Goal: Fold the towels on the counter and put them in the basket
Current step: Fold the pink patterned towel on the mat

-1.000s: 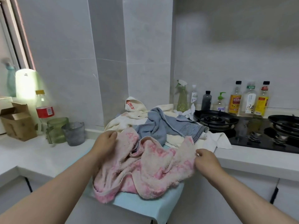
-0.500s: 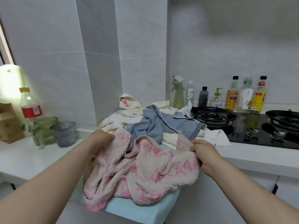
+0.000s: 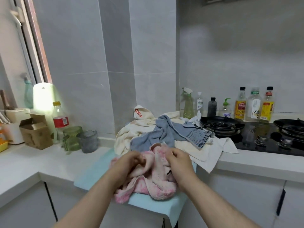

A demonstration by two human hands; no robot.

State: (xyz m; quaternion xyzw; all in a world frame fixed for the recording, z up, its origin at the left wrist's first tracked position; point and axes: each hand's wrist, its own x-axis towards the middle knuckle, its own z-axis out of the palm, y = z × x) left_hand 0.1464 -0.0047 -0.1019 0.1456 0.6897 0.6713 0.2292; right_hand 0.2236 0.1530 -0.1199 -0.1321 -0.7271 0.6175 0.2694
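Terry cloth, fluffy, rough nap: pink towel (image 3: 156, 185). Smoother woven cloth, ribbed band: blue towel (image 3: 164, 132). White, smooth, matt: desk (image 3: 24, 162). Black, glossy, reflective: hob (image 3: 256, 143). Plain brown cardboard, matt: box (image 3: 37, 137). Grey, smooth, faint sheen: wall tiles (image 3: 82, 55).

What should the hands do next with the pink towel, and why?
Probably draw them apart to stretch the pink towel out flat over the light blue mat. The left hand and right hand grip it close together, and it lies bunched and crumpled, so no clean fold looks possible yet.
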